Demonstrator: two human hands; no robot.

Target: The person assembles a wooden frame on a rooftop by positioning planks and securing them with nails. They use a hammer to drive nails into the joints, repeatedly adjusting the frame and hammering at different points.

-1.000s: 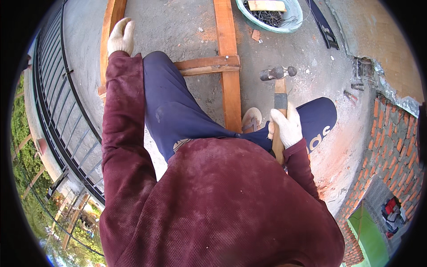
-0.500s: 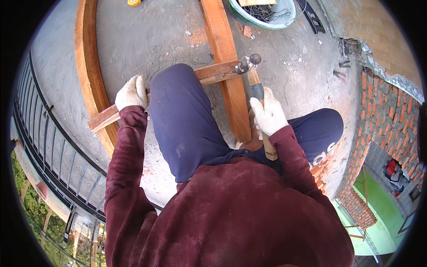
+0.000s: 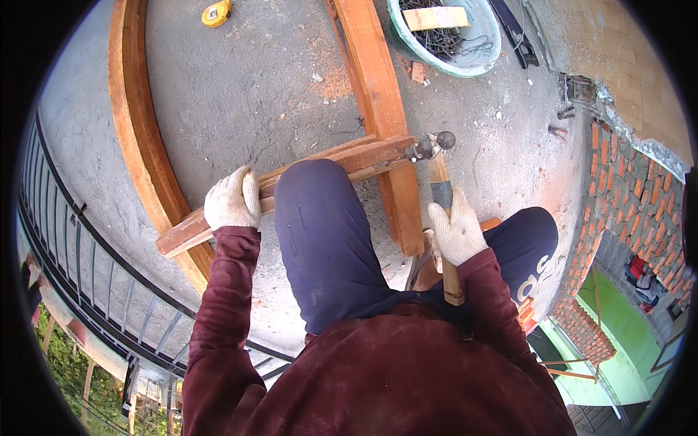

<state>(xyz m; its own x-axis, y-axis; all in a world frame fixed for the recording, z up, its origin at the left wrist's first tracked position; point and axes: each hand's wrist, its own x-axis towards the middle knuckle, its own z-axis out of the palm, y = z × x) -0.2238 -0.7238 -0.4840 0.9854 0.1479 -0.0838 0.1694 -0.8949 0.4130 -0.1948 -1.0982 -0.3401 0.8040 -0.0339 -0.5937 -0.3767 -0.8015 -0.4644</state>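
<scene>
Sitting over some timber here, white knit gloves on both hands, maroon sleeves. Right hand (image 3: 458, 227) is closed around the wooden handle of a hammer (image 3: 440, 190), just below the dark wrap, with the butt end poking out underneath. Hammer head is right by the right-hand end of a wooden crosspiece (image 3: 356, 160); honestly can't tell if metal and wood are touching.

Left hand (image 3: 233, 200) is curled over that same crosspiece near its other end, pretty much a fist, tips of the fingers hidden. The crosspiece lies across two long beams, left beam (image 3: 131, 109) and right beam (image 3: 385, 87), and runs behind the bent left knee (image 3: 320, 218).

Rest of the mess: a pale green basin (image 3: 483, 36) beyond the right beam with a heap of dark nails (image 3: 440, 45) and a light wood block (image 3: 435, 18) in it, a saw (image 3: 515, 35) just beside it, and a yellow tape measure (image 3: 217, 13) on the concrete floor (image 3: 225, 94) between the beams. Black railing (image 3: 93, 269) off to the left, rough brick wall (image 3: 632, 196) to the right.
</scene>
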